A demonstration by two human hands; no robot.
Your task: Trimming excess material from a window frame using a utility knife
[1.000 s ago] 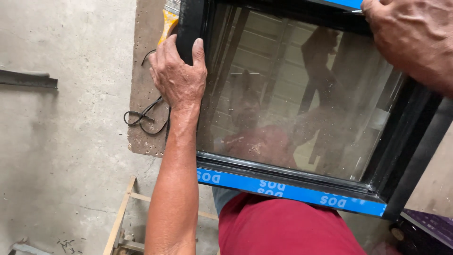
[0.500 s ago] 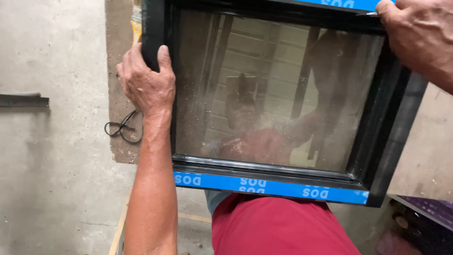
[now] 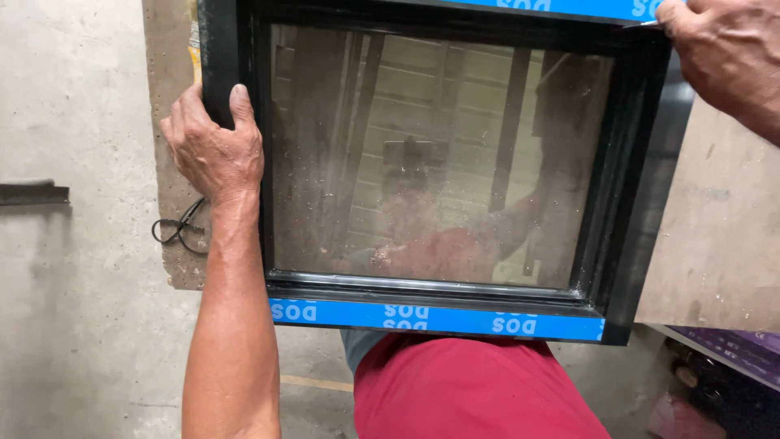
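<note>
A black-framed window sash (image 3: 626,203) with a dusty glass pane (image 3: 439,162) fills most of the head view. Blue protective tape (image 3: 439,319) runs along its near rail, and more blue tape lines the far rail. My left hand (image 3: 213,150) grips the left upright of the frame, thumb on the glass side. My right hand (image 3: 723,57) holds the far right corner of the frame. The pane reflects a ceiling and my red shirt.
A brown board (image 3: 715,244) lies under the window on the right, another strip (image 3: 166,106) on the left. Dark scissors-like loops (image 3: 180,229) lie on the concrete floor (image 3: 73,325). A dark metal bar (image 3: 32,193) sits at the left edge. Purple boxes (image 3: 731,358) at lower right.
The window frame has shifted right and squared up in view, with both hands keeping their grip. The scissors now sit closer to the frame's left edge.
</note>
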